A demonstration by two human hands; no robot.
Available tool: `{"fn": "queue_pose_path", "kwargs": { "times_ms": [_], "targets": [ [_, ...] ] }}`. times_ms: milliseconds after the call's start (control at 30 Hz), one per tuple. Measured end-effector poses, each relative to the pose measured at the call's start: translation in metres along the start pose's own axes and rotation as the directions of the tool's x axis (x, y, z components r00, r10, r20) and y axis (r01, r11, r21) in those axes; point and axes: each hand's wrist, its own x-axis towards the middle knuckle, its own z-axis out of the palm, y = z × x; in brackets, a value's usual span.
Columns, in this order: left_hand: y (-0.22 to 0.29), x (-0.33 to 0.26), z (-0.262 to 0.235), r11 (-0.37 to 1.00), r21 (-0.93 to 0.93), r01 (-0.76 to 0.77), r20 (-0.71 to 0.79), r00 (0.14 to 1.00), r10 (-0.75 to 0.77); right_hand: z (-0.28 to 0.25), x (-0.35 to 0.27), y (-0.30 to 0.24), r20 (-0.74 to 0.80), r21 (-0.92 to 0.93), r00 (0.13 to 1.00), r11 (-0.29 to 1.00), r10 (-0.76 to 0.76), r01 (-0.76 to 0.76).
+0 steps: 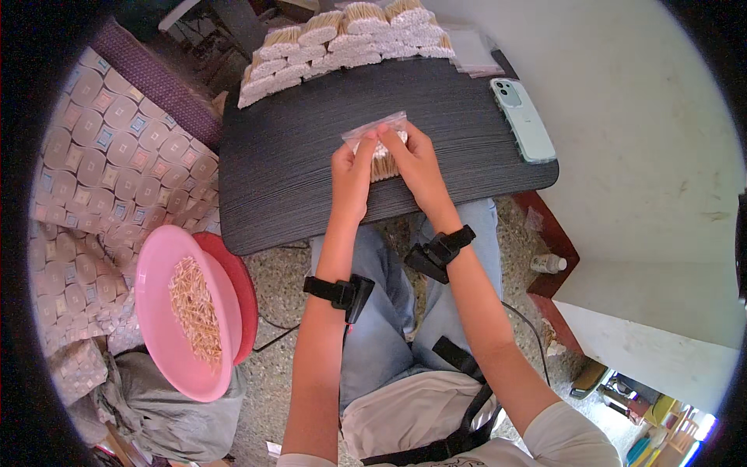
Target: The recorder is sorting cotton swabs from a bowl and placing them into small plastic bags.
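Note:
Both my hands meet over a clear plastic zip bag of cotton swabs near the middle of the dark table. My left hand grips the bag's left side, and my right hand grips its right side. The two thumbs press close together just below the bag's upper edge. White swab tips show between the thumbs, with wooden sticks below them. Fingers under the bag are hidden.
Packed swab bundles are stacked along the far edge of the table, beside flat clear bags. A white phone lies at the right edge. A pink basin with loose swabs stands low at left. A white bottle is on the floor.

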Motion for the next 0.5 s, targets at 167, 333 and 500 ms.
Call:
{"fn": "queue_pose_path", "kwargs": {
  "times_ms": [167,333,500],
  "targets": [
    [0.0023,-0.0015,0.0015,0.999,-0.031,0.006,0.016,1.000,-0.005,-0.0005,-0.0001,0.0000,-0.011,-0.005,1.000,1.000,0.015,-0.015],
    [0.0021,-0.0013,0.0014,0.999,-0.040,0.000,0.017,1.000,0.001,-0.0002,0.0003,0.0012,-0.011,-0.025,1.000,1.000,0.003,-0.004],
    [0.0015,-0.0006,0.0007,0.999,-0.024,-0.046,0.035,0.998,0.047,-0.0002,0.0006,0.0035,-0.020,-0.034,1.000,0.999,-0.009,0.008]
  ]
}}
